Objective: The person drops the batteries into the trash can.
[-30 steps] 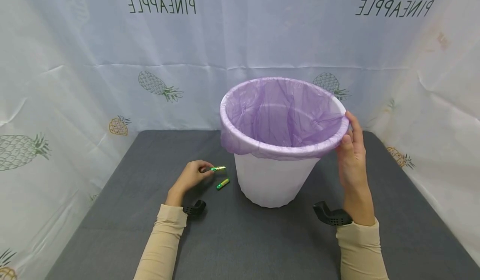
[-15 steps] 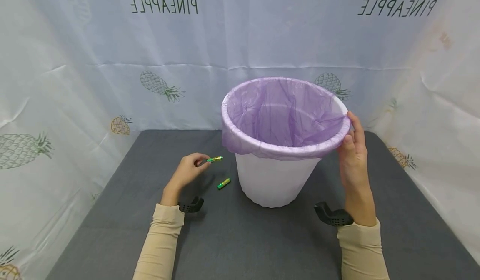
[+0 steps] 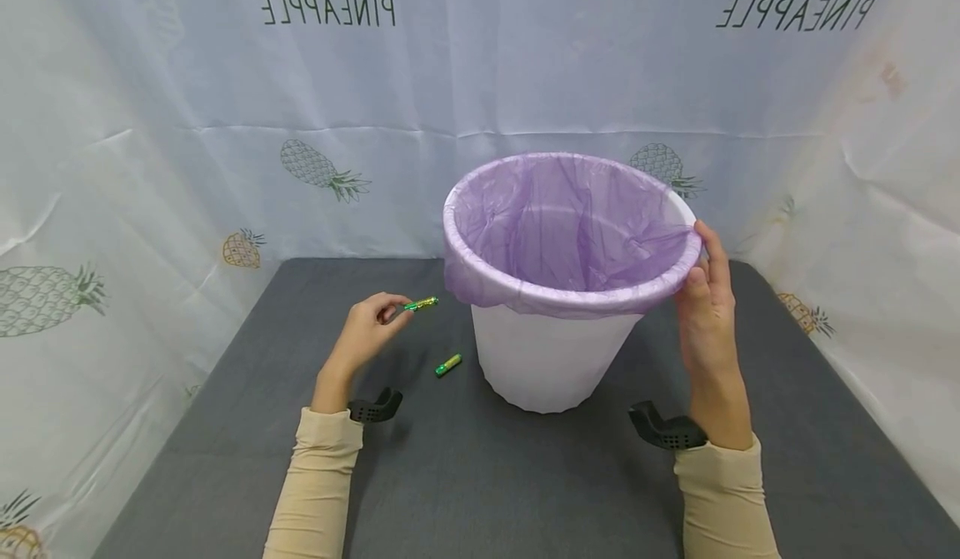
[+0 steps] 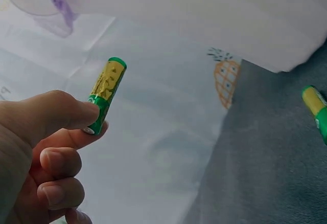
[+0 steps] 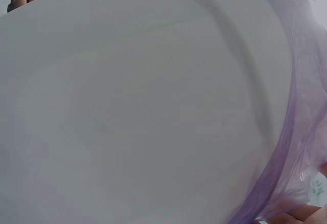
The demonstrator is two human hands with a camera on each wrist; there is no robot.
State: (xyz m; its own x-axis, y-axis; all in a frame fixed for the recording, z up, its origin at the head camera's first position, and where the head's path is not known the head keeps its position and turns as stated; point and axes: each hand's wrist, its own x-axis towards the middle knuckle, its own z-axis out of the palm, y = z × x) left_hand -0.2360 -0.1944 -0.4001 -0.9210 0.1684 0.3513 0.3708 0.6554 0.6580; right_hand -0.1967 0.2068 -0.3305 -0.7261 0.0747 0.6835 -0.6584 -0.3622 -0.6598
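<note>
Hands work over a dark grey tabletop (image 3: pixel 480 492). Left hand (image 3: pixel 365 334) pinches a small green-and-yellow battery (image 3: pixel 421 303) between thumb and forefinger, lifted just left of a white plastic bin (image 3: pixel 546 359) lined with a purple bag (image 3: pixel 562 234). Right hand (image 3: pixel 705 309) holds the bin's right rim, fingers curled on it. A second matching battery (image 3: pixel 447 365) lies near the bin's base.

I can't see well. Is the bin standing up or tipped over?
Standing up. The bin sits on its base on the table, open top upward.
</note>
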